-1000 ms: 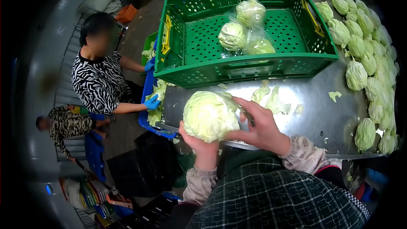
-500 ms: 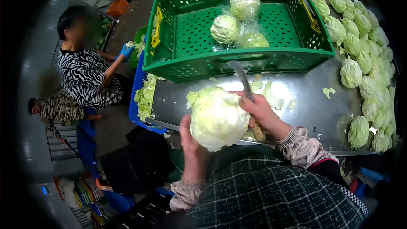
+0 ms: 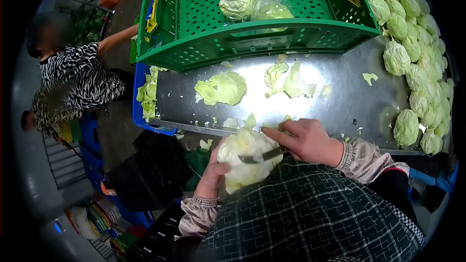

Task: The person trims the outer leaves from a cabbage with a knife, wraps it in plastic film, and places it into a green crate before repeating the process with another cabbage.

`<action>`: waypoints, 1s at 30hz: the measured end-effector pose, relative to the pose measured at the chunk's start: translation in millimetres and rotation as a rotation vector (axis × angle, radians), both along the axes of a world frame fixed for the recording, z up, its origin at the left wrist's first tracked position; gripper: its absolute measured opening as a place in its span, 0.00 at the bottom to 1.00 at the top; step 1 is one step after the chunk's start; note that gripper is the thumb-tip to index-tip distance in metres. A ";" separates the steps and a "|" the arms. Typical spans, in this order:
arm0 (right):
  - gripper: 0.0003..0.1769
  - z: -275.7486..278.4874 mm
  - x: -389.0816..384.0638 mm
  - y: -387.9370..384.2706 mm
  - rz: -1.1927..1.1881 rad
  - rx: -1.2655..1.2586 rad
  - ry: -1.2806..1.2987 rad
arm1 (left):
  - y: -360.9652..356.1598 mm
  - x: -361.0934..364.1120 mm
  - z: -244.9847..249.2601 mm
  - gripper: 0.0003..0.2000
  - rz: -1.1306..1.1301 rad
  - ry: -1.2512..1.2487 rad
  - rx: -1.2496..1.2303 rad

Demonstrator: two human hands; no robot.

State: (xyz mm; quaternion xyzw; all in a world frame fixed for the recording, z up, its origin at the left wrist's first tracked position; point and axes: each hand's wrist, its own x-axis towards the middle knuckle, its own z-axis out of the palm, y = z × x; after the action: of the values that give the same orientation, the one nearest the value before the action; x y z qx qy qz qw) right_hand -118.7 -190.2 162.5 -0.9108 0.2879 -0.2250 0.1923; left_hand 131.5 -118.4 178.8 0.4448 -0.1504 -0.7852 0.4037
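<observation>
Close in front of my apron, a pale cabbage [image 3: 248, 175] rests in my left hand [image 3: 213, 171], whose fingers and thumb curl round its left side. My right hand [image 3: 308, 140] is closed on a knife [image 3: 266, 155], its handle hidden in the fist. The dark blade lies across the cabbage, pointing left, its tip near the whitish middle that faces up. Beyond the hands, a large loose cabbage leaf [image 3: 224, 89] lies on the metal table [image 3: 187, 80], with torn leaves [image 3: 291, 80] to its right.
A green crate [image 3: 257, 43] stands at the back, holding plastic-wrapped cabbages [image 3: 238, 2]. Many cabbages [image 3: 410, 68] are heaped along the right side. A blue bin [image 3: 141, 102] with leaf trimmings sits at the table's left end. A co-worker [image 3: 82, 73] in a zebra-print shirt stands farther left.
The cabbage has come down toward my apron and turned over. The knife has swung from pointing up to lying across it. A large leaf now lies on the table. The co-worker's arm has stretched out.
</observation>
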 end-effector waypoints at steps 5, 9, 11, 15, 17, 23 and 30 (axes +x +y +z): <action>0.30 -6.6 0.3 7.8 -0.003 -0.089 0.065 | -1.6 -2.9 -10.1 0.46 -0.053 -0.136 -0.076; 0.30 -35.8 -7.0 -5.9 -0.134 -0.058 0.331 | -2.2 -3.5 -10.3 0.45 -0.112 -0.145 -0.156; 0.30 -65.0 -26.7 -19.9 -0.172 -0.023 0.360 | 0.0 -1.1 -17.2 0.45 -0.128 -0.189 -0.256; 0.32 -9.8 -10.2 -13.5 -0.084 0.054 0.116 | -6.9 -6.5 -4.6 0.43 -0.092 -0.148 -0.128; 0.26 -12.1 -5.3 -12.0 -0.114 0.204 0.030 | -8.5 -7.6 -5.0 0.44 -0.060 -0.143 -0.152; 0.25 -20.2 5.0 -19.0 -0.077 0.887 -0.380 | 3.7 -0.5 -44.0 0.44 0.213 0.006 -0.067; 0.37 -29.9 -12.4 -11.2 -0.072 1.480 -0.794 | -42.6 -49.3 -11.0 0.46 -0.037 -0.226 -0.182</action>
State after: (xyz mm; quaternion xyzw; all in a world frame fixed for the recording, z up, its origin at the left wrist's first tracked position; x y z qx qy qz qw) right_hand -131.1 -201.4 132.7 -0.3931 0.3009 -0.2879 0.8198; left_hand 82.2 -161.1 167.8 0.4889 -0.2737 -0.7207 0.4082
